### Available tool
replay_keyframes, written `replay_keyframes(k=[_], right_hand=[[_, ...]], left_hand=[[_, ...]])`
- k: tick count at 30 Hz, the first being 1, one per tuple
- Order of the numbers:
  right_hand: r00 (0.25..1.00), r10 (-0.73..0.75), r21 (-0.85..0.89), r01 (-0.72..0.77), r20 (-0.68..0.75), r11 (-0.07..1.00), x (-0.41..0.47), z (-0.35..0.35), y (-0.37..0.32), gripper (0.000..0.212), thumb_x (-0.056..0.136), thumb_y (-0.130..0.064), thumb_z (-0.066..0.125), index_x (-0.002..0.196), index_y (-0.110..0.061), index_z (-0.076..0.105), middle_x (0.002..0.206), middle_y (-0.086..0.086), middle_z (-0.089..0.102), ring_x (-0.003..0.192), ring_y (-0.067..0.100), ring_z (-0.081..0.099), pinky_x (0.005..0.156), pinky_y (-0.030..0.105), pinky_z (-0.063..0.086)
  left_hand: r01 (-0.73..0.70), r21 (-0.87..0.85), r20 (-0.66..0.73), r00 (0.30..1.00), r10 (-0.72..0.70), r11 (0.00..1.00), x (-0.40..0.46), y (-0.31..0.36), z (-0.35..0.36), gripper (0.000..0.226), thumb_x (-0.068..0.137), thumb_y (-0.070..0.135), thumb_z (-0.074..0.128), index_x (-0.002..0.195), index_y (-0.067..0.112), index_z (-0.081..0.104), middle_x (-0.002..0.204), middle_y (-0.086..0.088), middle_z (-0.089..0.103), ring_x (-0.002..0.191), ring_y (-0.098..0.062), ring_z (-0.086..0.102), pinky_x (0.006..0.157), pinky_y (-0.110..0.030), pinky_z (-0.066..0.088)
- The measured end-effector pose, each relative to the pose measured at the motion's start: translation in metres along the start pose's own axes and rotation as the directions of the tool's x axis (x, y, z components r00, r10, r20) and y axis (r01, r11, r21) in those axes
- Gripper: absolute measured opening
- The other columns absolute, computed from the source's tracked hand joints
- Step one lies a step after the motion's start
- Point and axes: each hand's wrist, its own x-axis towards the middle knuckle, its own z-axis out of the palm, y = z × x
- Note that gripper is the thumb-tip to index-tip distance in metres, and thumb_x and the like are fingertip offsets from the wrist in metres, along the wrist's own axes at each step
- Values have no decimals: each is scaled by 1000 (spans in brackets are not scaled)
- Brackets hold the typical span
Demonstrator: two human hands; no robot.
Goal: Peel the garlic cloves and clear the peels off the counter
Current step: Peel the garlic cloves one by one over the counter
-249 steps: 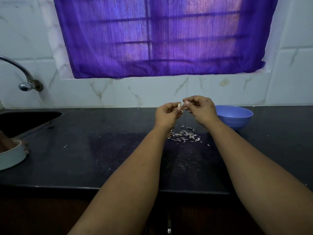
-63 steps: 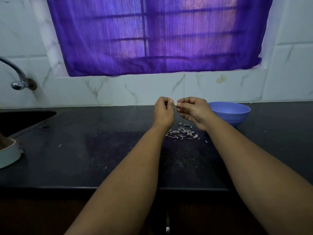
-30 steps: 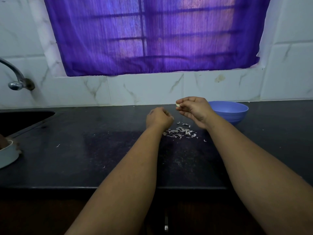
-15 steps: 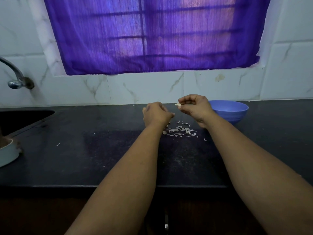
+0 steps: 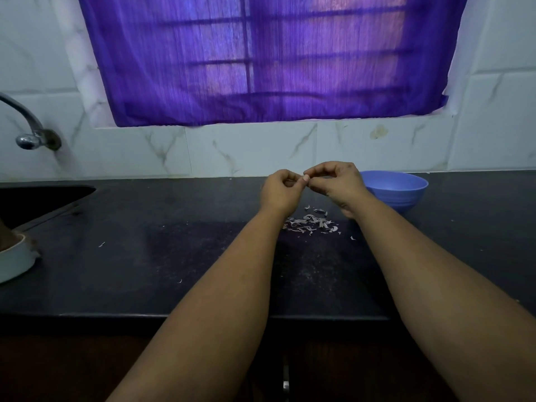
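Garlic clove (image 5: 305,178), seemingly half hidden, sits pinched between left hand (image 5: 279,192) and right hand (image 5: 336,182), fingers curled onto it, above the counter (image 5: 145,256); peels (image 5: 311,223) lie heaped below; blue bowl (image 5: 401,190) stands just right.

Dim kitchen. Black stone worktop (image 5: 121,265) runs full width, dark cabinet fronts (image 5: 58,369) below. Back wall (image 5: 255,149) is white marble-look tile with grey veining. Window (image 5: 261,53) covered by a purple curtain, daylight and bar shadows showing through it. Chrome tap (image 5: 27,132) on the wall at left, above a dark sink (image 5: 32,201).
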Motion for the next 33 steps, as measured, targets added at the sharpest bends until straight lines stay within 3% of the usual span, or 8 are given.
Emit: replay_keyframes(k=[3, 7, 10, 14, 22, 28, 33], right_hand=[[999, 33, 112, -36, 35, 993, -2, 2, -5, 17, 79, 5, 68, 82, -11, 74, 86, 10, 73, 90, 19, 69, 84, 29, 57], [996, 62, 280, -76, 59, 957, -5, 3, -10, 12, 83, 7, 66, 86, -3, 70, 90, 12, 71, 94, 20, 68, 84, 26, 56], [994, 76, 329, -98, 81, 939, -5, 2, -10, 11, 84, 7, 64, 88, -2, 70, 92, 15, 71, 94, 21, 69, 85, 26, 56], [983, 122, 441, -170, 135, 881, -3, -1, -10, 11, 85, 6, 62, 89, -1, 69, 80, 9, 74, 85, 18, 71, 86, 27, 56], [973, 152, 583, -227, 175, 780, -2, -4, -11, 15, 85, 5, 63, 97, -3, 67, 78, 8, 71, 77, 16, 69, 76, 23, 57], [975, 150, 580, -220, 167, 785, -5, -4, -14, 17, 84, 6, 64, 96, -5, 68, 80, 7, 71, 80, 16, 69, 77, 24, 57], [992, 86, 380, -115, 93, 918, -8, -2, -15, 18, 78, 4, 73, 91, -9, 71, 76, 1, 73, 79, 12, 70, 75, 23, 57]], left_hand=[[61, -175, 7, 998, -60, 983, -2, 3, -1, 18, 87, 25, 70, 78, 12, 61, 73, -1, 62, 59, -10, 49, 52, -21, 44], [132, -319, 23, 991, -132, 938, -2, 4, -5, 25, 82, 24, 76, 67, 13, 59, 66, -2, 58, 56, -11, 45, 53, -23, 40], [160, -344, 67, 987, -146, 925, -2, 4, -4, 24, 85, 24, 72, 68, 13, 60, 67, -1, 58, 57, -11, 45, 52, -22, 37], [165, -374, 99, 986, -138, 913, -4, 6, -4, 20, 89, 23, 67, 72, 14, 61, 69, 0, 58, 58, -9, 44, 52, -21, 36], [208, -447, 176, 974, -142, 870, -2, 9, -4, 15, 94, 16, 59, 79, 16, 64, 77, 4, 64, 64, -7, 47, 59, -21, 37], [341, -522, 231, 939, -256, 782, -5, 15, -4, 17, 98, 19, 49, 84, 18, 59, 80, 6, 62, 73, -9, 52, 64, -23, 41], [182, -394, 82, 983, -162, 901, -3, 10, -3, 12, 94, 31, 59, 90, 20, 58, 85, 3, 64, 73, -11, 50, 61, -22, 41]])
